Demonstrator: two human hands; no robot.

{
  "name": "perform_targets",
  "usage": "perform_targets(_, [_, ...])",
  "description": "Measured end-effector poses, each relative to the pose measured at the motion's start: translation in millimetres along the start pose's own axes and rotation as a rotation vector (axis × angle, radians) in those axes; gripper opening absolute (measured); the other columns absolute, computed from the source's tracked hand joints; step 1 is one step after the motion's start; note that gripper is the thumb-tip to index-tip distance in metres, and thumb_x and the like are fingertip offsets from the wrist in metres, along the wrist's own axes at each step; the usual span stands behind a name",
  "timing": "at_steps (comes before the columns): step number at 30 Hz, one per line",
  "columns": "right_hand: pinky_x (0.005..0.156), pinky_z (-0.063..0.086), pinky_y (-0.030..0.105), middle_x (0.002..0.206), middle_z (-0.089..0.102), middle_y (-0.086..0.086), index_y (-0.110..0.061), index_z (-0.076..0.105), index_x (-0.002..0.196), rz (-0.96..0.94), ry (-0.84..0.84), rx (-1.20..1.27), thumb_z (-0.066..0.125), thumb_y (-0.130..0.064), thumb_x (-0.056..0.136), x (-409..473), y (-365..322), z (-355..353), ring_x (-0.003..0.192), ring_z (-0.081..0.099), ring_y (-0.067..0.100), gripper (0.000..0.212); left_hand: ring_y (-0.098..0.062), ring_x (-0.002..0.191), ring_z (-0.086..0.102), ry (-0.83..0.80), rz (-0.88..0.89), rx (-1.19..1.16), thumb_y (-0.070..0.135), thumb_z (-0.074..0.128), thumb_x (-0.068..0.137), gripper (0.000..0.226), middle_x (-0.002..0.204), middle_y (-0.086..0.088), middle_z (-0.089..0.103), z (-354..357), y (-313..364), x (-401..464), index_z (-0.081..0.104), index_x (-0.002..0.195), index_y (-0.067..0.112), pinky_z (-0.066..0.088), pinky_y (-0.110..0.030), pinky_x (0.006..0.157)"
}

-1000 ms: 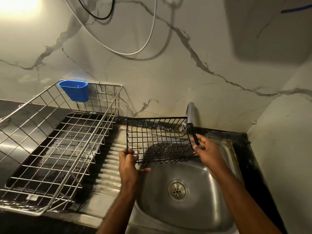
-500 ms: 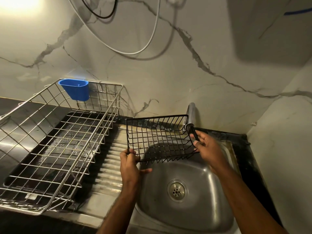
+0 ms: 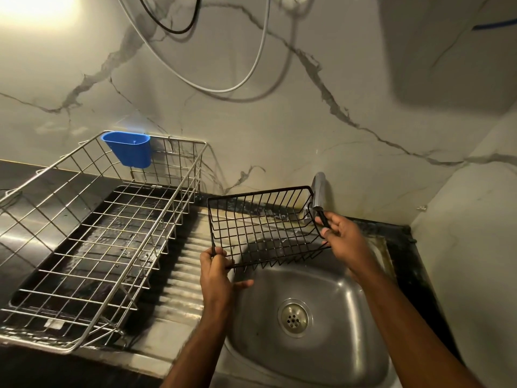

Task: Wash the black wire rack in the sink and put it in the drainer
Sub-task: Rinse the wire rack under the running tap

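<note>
Rack held over the sink, ready for a wash

Drainer (image 3: 92,233) sits on the tabletop at the left. The left hand (image 3: 215,273) grips the near left corner of the black wire rack (image 3: 263,228). The right hand (image 3: 341,236) pinches its right end. The rack hangs above the sink (image 3: 344,303), open side up, tilted, long side running left to right. No water shows. The tap (image 3: 319,191) likely needs turning next.

Dim, warm-toned view from my head camera. Strong glare blows out top-left corner; I read light as coming from there. Soft shadow behind looping cable (image 3: 246,79) on wall; big dark shadow patch upper right. Wide-angle bending at edges. Focus mostly sharp, corners slightly soft.
</note>
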State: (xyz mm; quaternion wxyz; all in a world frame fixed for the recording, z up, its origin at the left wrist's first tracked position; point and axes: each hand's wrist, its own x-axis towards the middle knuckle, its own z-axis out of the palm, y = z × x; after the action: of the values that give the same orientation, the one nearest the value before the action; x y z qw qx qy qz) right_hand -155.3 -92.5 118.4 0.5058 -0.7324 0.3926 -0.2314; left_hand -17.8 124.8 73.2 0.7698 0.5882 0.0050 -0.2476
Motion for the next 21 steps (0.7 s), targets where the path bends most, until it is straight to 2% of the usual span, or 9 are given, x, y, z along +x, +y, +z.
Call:
perform_targets(7, [0.076,0.047,0.016,0.130,0.062,-0.009,-0.016,0.049,0.144,0.000,0.002,0.001,0.053,0.001,0.099,-1.4,0.6,-1.0,0.117,0.058,0.010,0.048,-0.030,0.110,0.054,-0.004,0.002,-0.011,0.032,0.046,0.076,0.035,0.112,-0.009,0.051,1.8,1.0,-0.6,0.055,0.109,0.023,0.058,-0.043,0.057])
perform_targets(12, [0.064,0.048,0.006,0.125,0.062,-0.010,-0.014,0.051,0.143,-0.026,0.002,-0.017,0.052,0.002,0.099,3.5,3.5,-0.7,0.118,0.058,0.011,0.047,-0.030,0.111,0.056,-0.024,0.008,0.022,0.033,0.048,0.078,0.036,0.114,-0.010,0.051,0.5,0.7,-3.9,0.054,0.112,0.023,0.059,-0.045,0.058])
perform_targets(13, [0.066,0.049,0.007,0.125,0.063,-0.010,-0.015,0.051,0.142,-0.029,0.005,-0.018,0.052,0.002,0.099,4.2,3.7,-0.9,0.118,0.058,0.011,0.046,-0.029,0.110,0.057,-0.025,0.010,0.032,0.034,0.050,0.080,0.035,0.114,-0.009,0.052,0.9,1.2,-4.5,0.054,0.112,0.023,0.059,-0.045,0.058])
perform_targets(14, [0.073,0.051,0.011,0.124,0.063,-0.011,-0.015,0.052,0.142,-0.033,0.009,-0.022,0.052,0.002,0.099,5.7,5.2,-1.5,0.119,0.059,0.012,0.047,-0.029,0.109,0.057,-0.029,0.014,0.041,0.035,0.052,0.084,0.031,0.114,-0.009,0.052,1.0,1.3,-5.1,0.054,0.112,0.023,0.060,-0.045,0.059])
perform_targets(15, [0.084,0.055,0.021,0.124,0.065,-0.011,-0.016,0.052,0.143,-0.031,0.014,-0.020,0.053,0.002,0.099,7.3,6.5,-2.1,0.120,0.060,0.014,0.048,-0.028,0.108,0.058,-0.034,0.017,0.048,0.032,0.053,0.091,0.023,0.113,-0.008,0.053,1.1,0.9,-5.3,0.054,0.112,0.024,0.060,-0.046,0.060])
perform_targets(17, [0.100,0.052,0.042,0.126,0.067,-0.007,-0.015,0.051,0.144,-0.024,0.020,-0.026,0.053,0.002,0.098,9.8,8.8,-3.9,0.121,0.061,0.017,0.049,-0.030,0.109,0.059,-0.046,0.017,0.053,0.025,0.051,0.100,0.011,0.113,-0.008,0.054,1.1,-1.0,-5.9,0.055,0.111,0.023,0.060,-0.047,0.061])
perform_targets(21, [0.104,0.049,0.047,0.132,0.065,-0.001,-0.015,0.049,0.145,-0.011,0.038,-0.018,0.054,0.002,0.097,11.2,8.6,-6.0,0.121,0.061,0.019,0.051,-0.032,0.112,0.058,-0.052,0.008,0.064,0.040,0.054,0.082,0.034,0.115,-0.009,0.055,3.5,-0.3,-8.4,0.056,0.111,0.022,0.060,-0.047,0.060])
